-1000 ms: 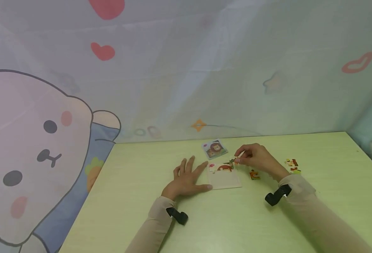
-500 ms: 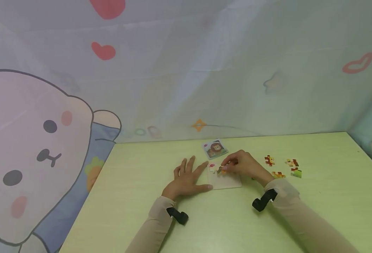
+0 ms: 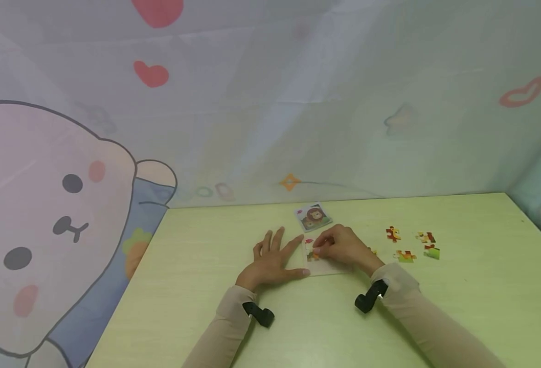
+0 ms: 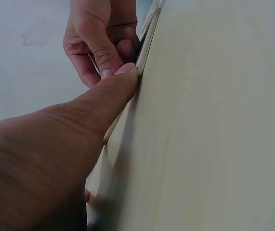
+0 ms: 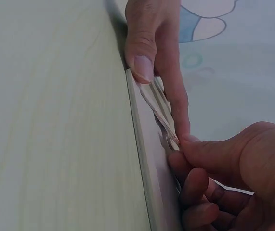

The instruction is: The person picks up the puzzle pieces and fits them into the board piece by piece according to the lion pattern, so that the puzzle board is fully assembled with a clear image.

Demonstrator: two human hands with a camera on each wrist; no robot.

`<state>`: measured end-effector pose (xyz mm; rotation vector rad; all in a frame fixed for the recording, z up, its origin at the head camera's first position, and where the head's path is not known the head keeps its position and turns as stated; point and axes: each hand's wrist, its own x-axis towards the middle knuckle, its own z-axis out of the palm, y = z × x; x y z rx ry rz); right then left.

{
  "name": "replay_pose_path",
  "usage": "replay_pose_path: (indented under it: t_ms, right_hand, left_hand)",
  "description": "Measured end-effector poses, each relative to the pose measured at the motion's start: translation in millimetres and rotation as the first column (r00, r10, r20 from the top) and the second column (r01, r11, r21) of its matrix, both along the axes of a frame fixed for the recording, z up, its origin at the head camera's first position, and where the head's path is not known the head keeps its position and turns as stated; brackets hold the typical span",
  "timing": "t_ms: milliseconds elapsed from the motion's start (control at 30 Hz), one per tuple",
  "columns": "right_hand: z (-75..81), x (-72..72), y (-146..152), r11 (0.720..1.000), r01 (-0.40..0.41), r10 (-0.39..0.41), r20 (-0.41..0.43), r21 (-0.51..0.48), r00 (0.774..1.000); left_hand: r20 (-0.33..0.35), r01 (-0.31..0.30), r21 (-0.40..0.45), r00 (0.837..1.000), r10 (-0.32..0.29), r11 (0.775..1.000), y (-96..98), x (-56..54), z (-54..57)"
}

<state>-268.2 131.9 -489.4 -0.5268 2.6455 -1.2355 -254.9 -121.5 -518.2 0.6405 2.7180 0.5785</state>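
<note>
From my end, the printed cloth (image 3: 252, 97) rises well beyond both grips, and the bench (image 3: 197, 306) spreads beneath them. My left grip (image 3: 270, 265) is released, fingers spread, index and thumb touching the left side of the puzzle tray (image 3: 323, 270), I'd say to steady it. My right grip (image 3: 342, 245) reaches in over the tray from the other side, grasping a piece between thumb and finger. The tray lies between the two grips; its near part shows bare, while the far right of it is hidden under my right grip. Just beyond the tray, ahead of both grips, lies the lion card (image 3: 313, 216). The held piece (image 3: 311, 255) is at the tray's left side, tilted in the right wrist view, so I judge it not yet seated. Just past it, the pink-marked piece (image 3: 309, 242) lies in the far left corner and looks placed. Right of my right grip four are loose: the red-yellow piece (image 3: 392, 234), brown-white piece (image 3: 425, 237), orange-green piece (image 3: 405, 256) and green piece (image 3: 432, 251); a half-hidden piece (image 3: 373, 251) peeks out by that wrist. I'd call it under halfway, with the held one and these five left
</note>
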Motion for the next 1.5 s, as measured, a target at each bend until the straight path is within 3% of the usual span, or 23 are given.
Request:
replay_pose_path:
  t_ms: [600,1167,1500]
  right_hand:
    - [2.7,4.3,-14.2,0.989,0.110,-0.108,-0.022,0.096,0.994]
    - [5.3,5.9,-18.4,0.974,0.092,-0.095,0.004,0.207,0.995]
    - [3.6,7.1,-17.9,0.977,0.090,-0.086,-0.028,0.195,0.996]
  left_hand:
    - [-0.008,-0.005,-0.008,1.000,0.005,1.000,0.4,-1.9,-4.4]
    - [-0.013,-0.002,-0.008,1.000,0.002,1.000,1.2,-0.4,-2.6]
    - [-0.013,-0.005,-0.014,1.000,0.005,1.000,1.5,-1.5,-2.9]
